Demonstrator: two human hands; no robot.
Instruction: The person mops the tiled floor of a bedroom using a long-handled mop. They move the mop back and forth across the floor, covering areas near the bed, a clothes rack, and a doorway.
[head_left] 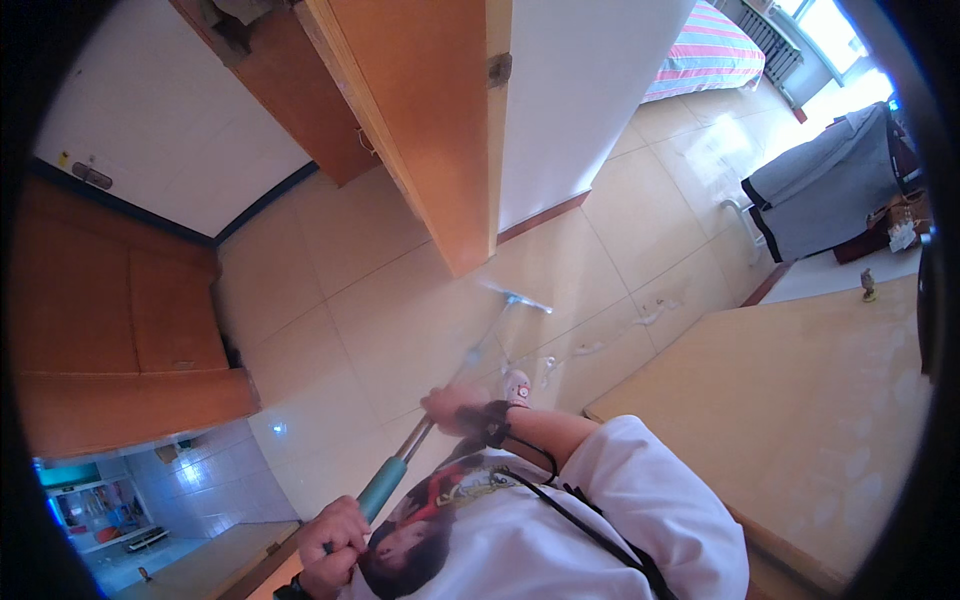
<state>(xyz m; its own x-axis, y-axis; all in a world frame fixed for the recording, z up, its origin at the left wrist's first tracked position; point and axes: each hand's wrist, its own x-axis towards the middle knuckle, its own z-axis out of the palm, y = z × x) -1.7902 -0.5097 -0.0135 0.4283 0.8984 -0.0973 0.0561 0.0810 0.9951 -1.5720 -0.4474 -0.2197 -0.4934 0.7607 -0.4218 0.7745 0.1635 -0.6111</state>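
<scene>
A long-handled mop [408, 442] runs slantwise from my body out to the floor. My left hand [335, 548] is closed round the top end of its handle, just behind the teal grip [382, 488]. Farther down the metal pole, my right hand [460, 405] wraps round it, slightly blurred. The narrow mop head [518, 299], with a light blue joint, lies on the tiled floor near the foot of the open wooden door. Whether it carries a pad or a blade is too small to tell. My shoe [517, 388] shows beside the pole.
A wooden door [440, 150] stands ahead, its edge toward me. Wet streaks [655, 312] mark the beige tiles [370, 310]. A brown cabinet [120, 310] is at left, another wooden door [800, 400] at right. Beyond are a grey-draped piece of furniture [830, 190] and a striped bed [710, 55].
</scene>
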